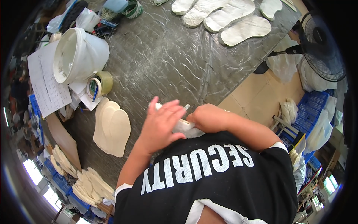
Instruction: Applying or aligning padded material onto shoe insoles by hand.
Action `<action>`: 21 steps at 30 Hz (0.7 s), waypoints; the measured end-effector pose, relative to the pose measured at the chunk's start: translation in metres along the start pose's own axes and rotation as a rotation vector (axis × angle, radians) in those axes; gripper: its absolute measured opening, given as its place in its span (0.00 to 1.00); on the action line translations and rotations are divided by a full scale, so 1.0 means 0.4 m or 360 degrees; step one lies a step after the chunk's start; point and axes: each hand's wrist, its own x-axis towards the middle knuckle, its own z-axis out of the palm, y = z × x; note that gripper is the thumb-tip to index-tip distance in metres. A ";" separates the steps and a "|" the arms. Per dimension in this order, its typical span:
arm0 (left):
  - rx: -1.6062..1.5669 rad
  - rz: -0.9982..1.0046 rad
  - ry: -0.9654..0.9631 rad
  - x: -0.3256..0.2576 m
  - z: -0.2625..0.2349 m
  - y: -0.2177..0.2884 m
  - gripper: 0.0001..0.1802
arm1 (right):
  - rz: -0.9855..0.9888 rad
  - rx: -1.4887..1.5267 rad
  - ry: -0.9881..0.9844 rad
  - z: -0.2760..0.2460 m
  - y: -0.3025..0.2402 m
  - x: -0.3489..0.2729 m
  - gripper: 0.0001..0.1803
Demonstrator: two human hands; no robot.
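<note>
A soft white piece (190, 131), its outline mostly covered, is between my hands close in front of my body at the table's near edge. It looks like the padded white insoles at the far end, but its full shape is hidden. Fingers stretched and apart, my left hand (162, 121) lies over the left part of the piece. My right hand (208, 118) is closed at the piece's right side, its fingers curled onto the edge. Left of my hands rests a small stack of cream insole blanks (112, 127), overlapping one another.
Several padded white insoles (229, 18) lie at the far edge of the plastic-covered table (156, 56). At the left stand a white bucket (89, 52), a tape roll (105, 82) and a paper sheet (48, 82). Beyond the right edge are a black fan (320, 48) and blue crates (307, 112).
</note>
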 end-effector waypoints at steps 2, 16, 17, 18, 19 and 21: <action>-0.0041 0.0032 -0.0023 0.007 0.042 -0.003 0.25 | -0.0040 0.0016 -0.0001 -0.003 -0.006 0.002 0.10; 0.0112 -0.0042 0.0469 -0.016 -0.018 -0.001 0.27 | -0.0005 -0.0114 0.0438 -0.020 -0.009 -0.096 0.09; 0.0144 -0.0013 0.0508 -0.019 -0.029 -0.011 0.25 | -0.0006 -0.0114 0.0444 -0.019 -0.008 -0.098 0.09; 0.0149 -0.0015 0.0510 -0.020 -0.029 -0.011 0.25 | -0.0015 -0.0058 0.0480 -0.016 -0.006 -0.099 0.12; 0.0121 0.0018 0.0493 -0.021 -0.025 -0.011 0.23 | -0.0025 -0.0003 0.0515 -0.015 -0.007 -0.099 0.15; -0.0044 -0.0058 0.0588 -0.024 -0.003 -0.002 0.16 | -0.0003 -0.0035 0.0519 -0.013 -0.015 -0.094 0.19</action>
